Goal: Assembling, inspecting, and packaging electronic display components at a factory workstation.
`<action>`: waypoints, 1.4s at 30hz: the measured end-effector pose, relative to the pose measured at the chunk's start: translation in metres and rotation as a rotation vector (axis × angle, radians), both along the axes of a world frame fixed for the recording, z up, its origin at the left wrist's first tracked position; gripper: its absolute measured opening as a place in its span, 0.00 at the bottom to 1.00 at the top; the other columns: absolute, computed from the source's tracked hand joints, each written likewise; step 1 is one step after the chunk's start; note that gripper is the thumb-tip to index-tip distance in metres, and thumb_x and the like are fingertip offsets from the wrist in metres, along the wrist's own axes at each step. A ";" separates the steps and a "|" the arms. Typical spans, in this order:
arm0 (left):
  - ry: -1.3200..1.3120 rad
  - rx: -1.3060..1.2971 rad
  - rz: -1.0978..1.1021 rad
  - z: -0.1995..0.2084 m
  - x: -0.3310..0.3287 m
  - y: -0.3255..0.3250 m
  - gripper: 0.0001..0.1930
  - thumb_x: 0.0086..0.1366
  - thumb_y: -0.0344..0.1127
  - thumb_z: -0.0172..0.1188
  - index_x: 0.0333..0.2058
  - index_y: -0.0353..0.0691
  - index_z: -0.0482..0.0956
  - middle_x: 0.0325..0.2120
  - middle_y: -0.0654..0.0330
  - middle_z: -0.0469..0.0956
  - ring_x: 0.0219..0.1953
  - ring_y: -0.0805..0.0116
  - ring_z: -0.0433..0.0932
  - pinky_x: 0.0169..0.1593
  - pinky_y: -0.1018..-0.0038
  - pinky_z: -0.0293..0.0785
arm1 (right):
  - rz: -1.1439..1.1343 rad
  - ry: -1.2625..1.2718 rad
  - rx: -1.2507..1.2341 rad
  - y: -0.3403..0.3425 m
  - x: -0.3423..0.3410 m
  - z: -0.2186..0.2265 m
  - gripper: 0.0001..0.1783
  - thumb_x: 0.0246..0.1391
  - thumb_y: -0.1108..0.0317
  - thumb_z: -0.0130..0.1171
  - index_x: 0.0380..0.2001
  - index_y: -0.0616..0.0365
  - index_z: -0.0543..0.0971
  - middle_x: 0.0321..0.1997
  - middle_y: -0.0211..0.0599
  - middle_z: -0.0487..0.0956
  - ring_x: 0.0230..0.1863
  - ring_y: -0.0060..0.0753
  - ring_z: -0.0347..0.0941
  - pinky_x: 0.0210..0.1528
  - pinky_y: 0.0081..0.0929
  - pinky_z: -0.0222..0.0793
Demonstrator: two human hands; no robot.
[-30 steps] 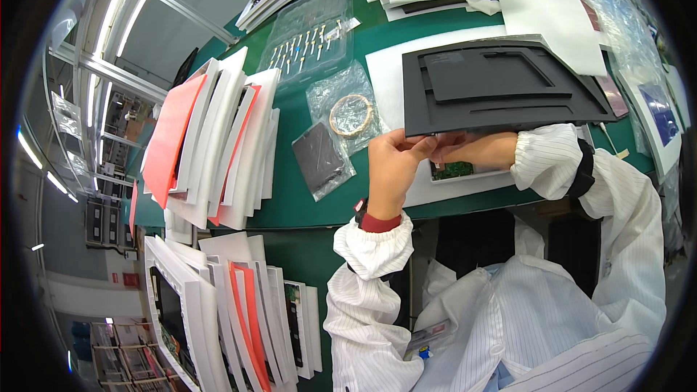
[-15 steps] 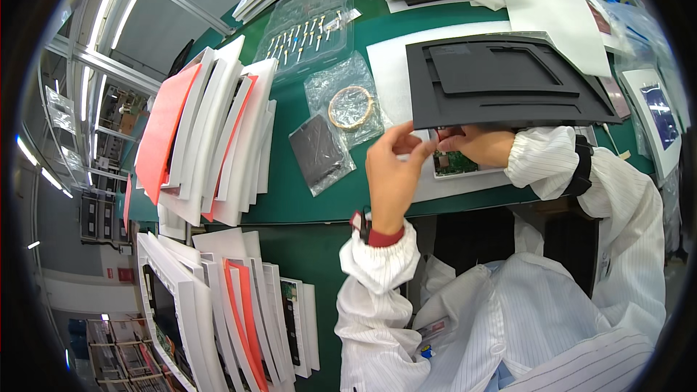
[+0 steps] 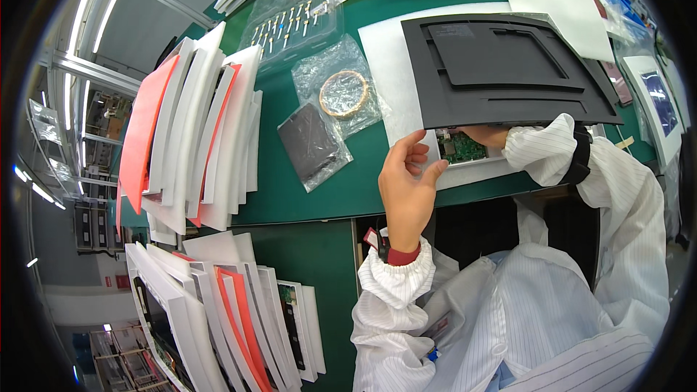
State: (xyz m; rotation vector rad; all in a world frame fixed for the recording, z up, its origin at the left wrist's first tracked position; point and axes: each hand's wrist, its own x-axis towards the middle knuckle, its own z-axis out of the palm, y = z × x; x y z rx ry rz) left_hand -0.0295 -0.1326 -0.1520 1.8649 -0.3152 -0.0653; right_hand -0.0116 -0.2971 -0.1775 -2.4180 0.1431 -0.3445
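A black plastic cover (image 3: 501, 76) with a raised rectangular panel sits tilted over a white-framed unit (image 3: 483, 171). Part of a green circuit board (image 3: 462, 147) shows beneath the cover's near edge. My left hand (image 3: 408, 185) is at the cover's near left corner, its index fingertip at the edge. The thumb stands apart from the loosely bent fingers, and nothing shows between them. My right hand (image 3: 488, 135) reaches under the cover above the board. Its fingers are hidden there, so what they touch or hold cannot be seen.
Left on the green table (image 3: 268, 199) stand foam-separated panels (image 3: 196, 131); more panels (image 3: 232, 319) stand nearer me. A bagged copper-coloured ring (image 3: 344, 94), a bagged dark sheet (image 3: 312, 141) and a clear tray (image 3: 290, 22) of small parts lie mid-table. White foam sheets (image 3: 559, 0) lie behind.
My left thumb has moved away from the fingers, which were close together near the cover's edge. My right hand's fingers, partly visible before, are now under the cover. The whole view has shifted slightly.
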 end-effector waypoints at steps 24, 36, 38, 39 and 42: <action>-0.103 0.060 0.006 0.000 -0.002 -0.005 0.24 0.46 0.24 0.67 0.45 0.32 0.72 0.30 0.58 0.75 0.30 0.74 0.72 0.36 0.79 0.68 | 0.309 0.322 -0.117 -0.006 0.025 0.002 0.15 0.42 0.61 0.65 0.33 0.55 0.77 0.30 0.30 0.77 0.34 0.24 0.70 0.41 0.25 0.64; -0.084 -0.009 -0.041 -0.006 -0.002 0.001 0.24 0.48 0.24 0.66 0.45 0.29 0.71 0.30 0.57 0.74 0.29 0.75 0.72 0.36 0.82 0.69 | 0.241 0.345 -0.080 -0.003 0.051 -0.055 0.14 0.42 0.60 0.65 0.32 0.55 0.77 0.30 0.30 0.77 0.34 0.24 0.70 0.41 0.25 0.63; -0.087 -0.009 -0.045 -0.008 0.000 0.003 0.24 0.48 0.24 0.66 0.45 0.29 0.71 0.30 0.57 0.74 0.29 0.75 0.72 0.36 0.82 0.69 | 0.242 0.351 -0.073 -0.001 0.053 -0.060 0.14 0.42 0.60 0.65 0.32 0.55 0.77 0.30 0.30 0.77 0.34 0.24 0.70 0.41 0.25 0.63; -0.084 -0.006 -0.047 -0.008 0.001 0.002 0.24 0.48 0.24 0.66 0.45 0.29 0.71 0.30 0.57 0.74 0.30 0.75 0.72 0.36 0.82 0.69 | 0.240 0.352 -0.069 -0.002 0.054 -0.062 0.14 0.42 0.60 0.65 0.32 0.55 0.77 0.30 0.30 0.77 0.34 0.24 0.70 0.41 0.25 0.63; -0.073 -0.038 -0.057 -0.009 0.000 0.001 0.24 0.48 0.24 0.66 0.45 0.29 0.71 0.30 0.57 0.74 0.29 0.75 0.72 0.36 0.81 0.69 | 0.238 0.358 -0.049 -0.004 0.057 -0.068 0.14 0.41 0.60 0.65 0.31 0.55 0.77 0.30 0.30 0.77 0.34 0.24 0.70 0.40 0.25 0.63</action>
